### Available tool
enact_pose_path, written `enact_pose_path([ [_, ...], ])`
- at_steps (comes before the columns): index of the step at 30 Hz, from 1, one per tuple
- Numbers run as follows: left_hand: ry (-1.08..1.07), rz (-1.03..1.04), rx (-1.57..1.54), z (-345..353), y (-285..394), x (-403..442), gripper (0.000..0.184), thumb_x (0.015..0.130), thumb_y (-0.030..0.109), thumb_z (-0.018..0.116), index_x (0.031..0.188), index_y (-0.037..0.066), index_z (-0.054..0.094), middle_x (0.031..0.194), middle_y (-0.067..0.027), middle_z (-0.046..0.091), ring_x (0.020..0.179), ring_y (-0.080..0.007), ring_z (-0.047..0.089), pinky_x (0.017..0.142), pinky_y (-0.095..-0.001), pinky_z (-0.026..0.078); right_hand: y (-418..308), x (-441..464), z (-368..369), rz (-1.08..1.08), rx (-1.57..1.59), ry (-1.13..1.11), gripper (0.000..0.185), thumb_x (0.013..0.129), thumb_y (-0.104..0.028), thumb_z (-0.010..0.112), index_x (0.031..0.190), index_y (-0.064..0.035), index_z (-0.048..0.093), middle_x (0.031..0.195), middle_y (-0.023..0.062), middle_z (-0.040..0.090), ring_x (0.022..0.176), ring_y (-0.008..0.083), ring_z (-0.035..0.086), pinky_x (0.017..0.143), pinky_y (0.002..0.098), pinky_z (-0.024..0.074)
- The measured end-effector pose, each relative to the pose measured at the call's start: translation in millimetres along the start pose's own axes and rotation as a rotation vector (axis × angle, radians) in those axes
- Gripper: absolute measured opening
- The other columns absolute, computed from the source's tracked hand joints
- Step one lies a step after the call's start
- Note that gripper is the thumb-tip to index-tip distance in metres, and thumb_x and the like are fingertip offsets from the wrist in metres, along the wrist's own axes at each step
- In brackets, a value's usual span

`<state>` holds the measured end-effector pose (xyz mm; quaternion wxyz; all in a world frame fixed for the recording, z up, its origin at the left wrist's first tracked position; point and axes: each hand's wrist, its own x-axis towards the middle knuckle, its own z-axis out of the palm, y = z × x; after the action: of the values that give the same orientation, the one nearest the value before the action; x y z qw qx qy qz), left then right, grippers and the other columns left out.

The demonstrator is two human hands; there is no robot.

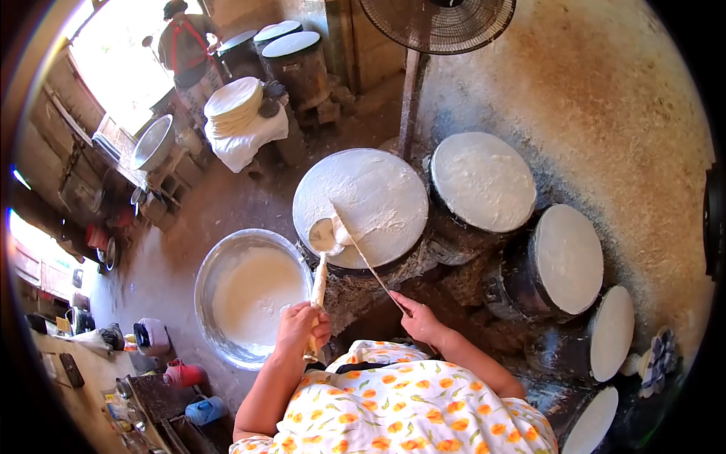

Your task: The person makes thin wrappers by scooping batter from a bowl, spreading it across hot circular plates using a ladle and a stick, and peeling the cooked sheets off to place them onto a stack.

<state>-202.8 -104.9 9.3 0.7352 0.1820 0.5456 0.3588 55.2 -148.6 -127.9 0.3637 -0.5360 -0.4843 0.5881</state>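
My left hand (303, 330) is closed round the pale handle of a ladle (322, 236), whose round bowl is over the near left part of a large round white griddle (370, 189). A thin stick (361, 253) is held in my right hand (420, 318); its far end crosses the griddle beside the ladle bowl. White batter lies spread unevenly on the griddle, with a small pale lump between ladle and stick. A wide metal basin (257, 295) of creamy white batter stands left of my left hand.
More round white-topped drums (484, 181) curve along the wall to the right. A fan (446, 23) stands beyond the griddle. At the back left are a stack of flat rounds (233, 102) on white cloth and a person (187, 49). Jugs (206, 409) stand lower left.
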Motion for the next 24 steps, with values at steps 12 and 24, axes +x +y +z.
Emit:
enact_pose_path([
  [12, -0.377, -0.019, -0.806, -82.0, -14.9, -53.8, 0.038, 0.093, 0.010, 0.041, 0.127, -0.007, 0.038, 0.072, -0.0029, 0.042, 0.043, -0.0062, 0.040, 0.034, -0.0209, 0.037, -61.8, 20.4, -10.3, -0.428, -0.577, 0.389, 0.062, 0.080, 0.006, 0.045, 0.133, -0.0245, 0.047, 0.114, 0.0184, 0.060, 0.101, 0.0354, 0.060, 0.084, 0.0377, 0.0503],
  [24, -0.407, 0.419, -0.994, -209.9, -39.7, -81.9, 0.045, 0.097, 0.013, 0.035, 0.135, -0.009, 0.025, 0.079, -0.0092, 0.047, 0.050, -0.0120, 0.048, 0.038, -0.0257, 0.041, -4.8, -40.1, 3.1, 0.113, -0.400, -0.042, 0.067, 0.085, -0.002, 0.043, 0.143, -0.0337, 0.031, 0.076, 0.0136, 0.060, 0.068, 0.0279, 0.062, 0.062, 0.0337, 0.0506],
])
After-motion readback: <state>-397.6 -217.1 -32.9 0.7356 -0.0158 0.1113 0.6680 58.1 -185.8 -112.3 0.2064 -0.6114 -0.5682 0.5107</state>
